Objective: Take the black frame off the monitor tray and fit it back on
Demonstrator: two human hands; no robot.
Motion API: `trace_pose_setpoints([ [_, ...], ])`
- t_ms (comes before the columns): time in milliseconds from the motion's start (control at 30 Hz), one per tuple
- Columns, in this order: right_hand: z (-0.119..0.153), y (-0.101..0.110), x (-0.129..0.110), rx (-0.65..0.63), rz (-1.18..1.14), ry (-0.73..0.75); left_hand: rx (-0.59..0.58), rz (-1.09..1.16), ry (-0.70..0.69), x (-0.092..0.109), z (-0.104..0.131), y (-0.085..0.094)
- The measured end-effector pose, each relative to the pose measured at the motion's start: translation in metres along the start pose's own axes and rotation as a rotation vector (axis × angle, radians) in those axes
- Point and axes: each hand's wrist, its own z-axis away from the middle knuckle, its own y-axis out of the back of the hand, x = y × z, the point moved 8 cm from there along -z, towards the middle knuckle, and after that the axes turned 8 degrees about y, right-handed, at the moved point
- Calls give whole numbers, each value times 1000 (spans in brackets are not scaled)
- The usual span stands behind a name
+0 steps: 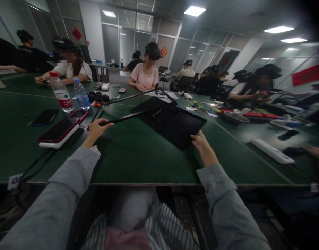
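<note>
A thin black frame [128,117] is raised above the green table, tilted, its far corner near the middle of the view. My left hand [98,131] is closed around its near left corner. A flat black panel [172,125] lies slanted to the right of the frame, partly under the frame's right end. My right hand [202,146] pinches the panel's near right edge between thumb and fingers. Whether the frame touches the panel at the far end cannot be made out.
Left on the green table [138,156] are a red-labelled bottle [63,97], a blue-capped bottle [82,97], a dark phone [45,117] and red-edged phones [58,130]. Rightward lie cables, a red item [263,114] and a white power strip [272,151]. A person [146,73] sits opposite.
</note>
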Motion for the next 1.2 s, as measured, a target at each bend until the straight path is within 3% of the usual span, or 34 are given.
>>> trace_pose_setpoints([
  [67,-4,-22,5,-78,-64,-168,11,-29,-34,6,3,1],
  [133,-9,-44,2,-160,-81,-232,17,-68,-81,15,7,3],
  [167,-13,-50,-3,-162,-72,-210,15,-90,-106,20,10,3],
  [267,-24,-52,-22,21,-51,-55,-6,-154,-172,35,18,3],
  [333,-24,-57,-30,68,-120,-8,-14,-187,-204,43,23,2],
  [433,-18,-79,-33,-89,-183,-13,-38,-208,-255,52,30,-1],
  [500,-12,-87,-34,-147,-79,39,-54,-216,-285,55,34,-5],
  [733,-6,-81,-34,-42,365,336,-145,-347,-329,55,41,-22],
  [867,-2,-72,-24,-11,464,348,-250,-383,-367,54,45,-33],
  [1200,9,-74,-6,-64,487,221,-302,-372,-362,46,41,-43],
])
